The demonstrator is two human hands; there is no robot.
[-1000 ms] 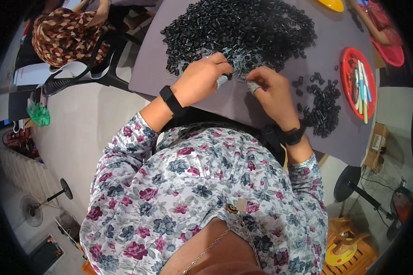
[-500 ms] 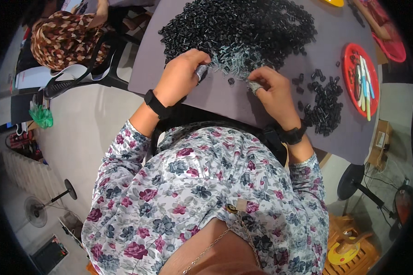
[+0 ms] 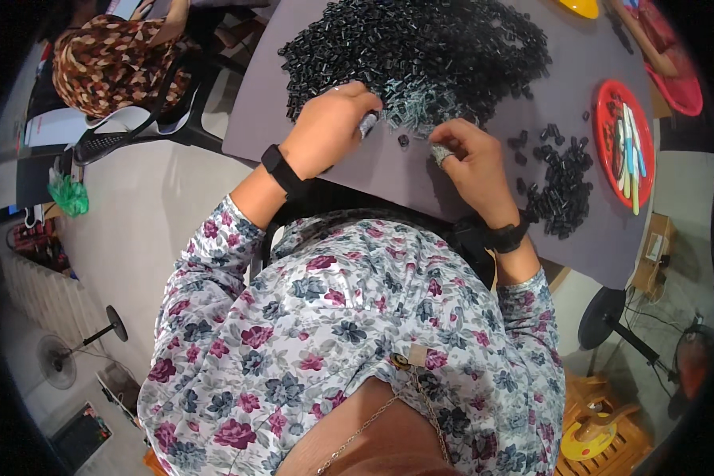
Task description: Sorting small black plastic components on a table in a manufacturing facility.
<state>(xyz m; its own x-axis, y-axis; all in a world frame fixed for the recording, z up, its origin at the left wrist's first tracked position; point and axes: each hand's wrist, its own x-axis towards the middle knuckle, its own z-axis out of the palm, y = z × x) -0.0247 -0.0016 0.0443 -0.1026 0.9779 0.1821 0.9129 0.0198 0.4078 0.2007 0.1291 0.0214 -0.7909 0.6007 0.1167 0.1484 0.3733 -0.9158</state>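
Observation:
On the grey table lies a wide heap of small black pieces [image 3: 404,47]. Thin pale grey-green slivers [image 3: 420,103] are scattered along its near edge. My left hand [image 3: 329,127] is at the left of the slivers, fingers bent together, a grey wrap round the thumb; anything pinched there is too small to make out. Curled to the right of the slivers, my right hand [image 3: 474,159] has a similar grey wrap on its thumb, and its fingertips meet it with no nameable thing showing. A single black piece [image 3: 404,141] sits between both hands.
A smaller group of black pieces [image 3: 559,190] lies right of my right hand. Beyond it, a red tray [image 3: 608,170] holds several knife-like tools with coloured handles. Another person [image 3: 123,67] sits at the far left; a co-worker's arm [image 3: 650,47] shows at the far right.
My left hand has moved slightly right, toward the slivers and the right hand. My right hand stays in nearly the same place.

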